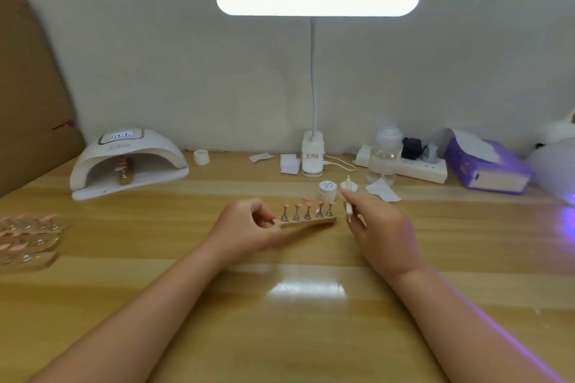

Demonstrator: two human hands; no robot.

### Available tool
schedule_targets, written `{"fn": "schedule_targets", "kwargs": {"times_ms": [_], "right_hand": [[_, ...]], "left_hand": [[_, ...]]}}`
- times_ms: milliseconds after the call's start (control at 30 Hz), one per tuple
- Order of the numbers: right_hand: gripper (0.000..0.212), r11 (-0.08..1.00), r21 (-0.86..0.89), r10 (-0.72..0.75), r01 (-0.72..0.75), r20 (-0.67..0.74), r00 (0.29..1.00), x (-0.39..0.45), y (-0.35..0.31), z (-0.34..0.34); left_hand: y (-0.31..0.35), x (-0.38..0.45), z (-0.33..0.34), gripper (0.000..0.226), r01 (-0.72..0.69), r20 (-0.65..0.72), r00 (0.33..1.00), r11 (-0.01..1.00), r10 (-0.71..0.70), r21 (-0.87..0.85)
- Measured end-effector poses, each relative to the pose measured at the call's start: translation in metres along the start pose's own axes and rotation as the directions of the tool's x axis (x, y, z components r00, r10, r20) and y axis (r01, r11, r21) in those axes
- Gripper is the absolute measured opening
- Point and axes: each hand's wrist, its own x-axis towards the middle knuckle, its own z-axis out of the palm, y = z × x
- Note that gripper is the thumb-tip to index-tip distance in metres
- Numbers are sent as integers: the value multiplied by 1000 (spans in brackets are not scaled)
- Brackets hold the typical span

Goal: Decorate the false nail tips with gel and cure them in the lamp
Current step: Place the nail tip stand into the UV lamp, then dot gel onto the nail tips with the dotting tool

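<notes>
My left hand (249,225) pinches the left end of a clear holder strip (311,221) carrying several pink nail tips (308,204) on metal stands, at the table's middle. My right hand (378,228) holds a thin white gel brush (348,205) upright, just right of the strip. An open white gel jar (327,190) stands right behind the strip. The white curing lamp (127,162) sits at the back left with another strip of tips (123,169) inside it.
More strips of pink tips (26,238) lie at the left edge. A second jar (201,156), a desk lamp base (312,154), wipes (382,190), a bottle (384,149), a power strip (420,169) and a purple tissue pack (487,168) line the back.
</notes>
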Motion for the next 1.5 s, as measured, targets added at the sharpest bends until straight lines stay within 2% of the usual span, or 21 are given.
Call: {"fn": "schedule_targets", "kwargs": {"times_ms": [167, 267, 367, 433, 500, 567, 633, 700, 800, 900, 1000, 1067, 1167, 1233, 1300, 1400, 1500], "right_hand": [[35, 992, -71, -112, 106, -87, 990, 1, 2, 9], [30, 987, -57, -153, 148, -98, 983, 2, 0, 13], [30, 986, -12, -168, 168, -77, 983, 1, -3, 15], [35, 981, 36, -188, 191, -64, 980, 1, -5, 15], [37, 973, 49, -222, 225, -56, 973, 1, -8, 15], [29, 965, 44, -255, 257, -46, 966, 1, -13, 15], [21, 957, 58, -285, 286, -26, 958, 1, -20, 16], [26, 945, 83, -316, 316, -3, 949, 2, -24, 17], [21, 930, 95, -357, 354, 6, 934, 2, -27, 16], [18, 916, 85, -395, 392, 15, 919, 2, -25, 12], [18, 906, 81, -418, 416, 8, 908, 2, -26, 12], [22, 925, 86, -370, 370, -13, 929, 1, -26, 13], [36, 973, 123, -192, 197, -53, 980, 3, -21, 8], [40, 994, 47, -93, 97, -70, 993, 9, -9, 1], [52, 993, -75, 87, -86, 8, 996, 17, 7, -5], [76, 911, -246, 382, -332, 198, 903, 19, 37, -12], [86, 834, -333, 540, -441, 320, 779, 9, 58, -15]], "left_hand": [[-13, 8, 1, 17, -84, 26, 996, 987, 81, 136], [-16, 9, 4, 13, -92, 53, 995, 964, 81, 249], [-13, 8, 4, 22, -63, 56, 997, 942, 47, 331], [-9, 6, 3, 31, -50, 27, 999, 914, 43, 403], [-3, 2, 3, 39, -103, -64, 987, 882, 149, 461], [8, -4, 6, 43, -197, -140, 949, 878, 282, 436], [22, -8, 14, 48, -272, -120, 936, 898, 330, 345], [34, -11, 25, 56, -306, -40, 942, 904, 333, 299], [40, -11, 37, 67, -313, 29, 947, 898, 320, 310], [39, -10, 43, 64, -324, 37, 945, 914, 325, 245], [34, -9, 44, 60, -335, -19, 939, 924, 344, 184], [31, -7, 42, 58, -303, -80, 947, 947, 312, 106], [29, -6, 38, 46, -295, -139, 945, 955, 295, 17], [26, -7, 35, 41, -330, -192, 928, 943, 320, -26], [23, -7, 32, 36, -372, -252, 902, 928, 352, -36], [17, -6, 27, 33, -373, -315, 889, 925, 333, -75], [14, -4, 25, 28, -314, -338, 909, 933, 242, -175]]}}
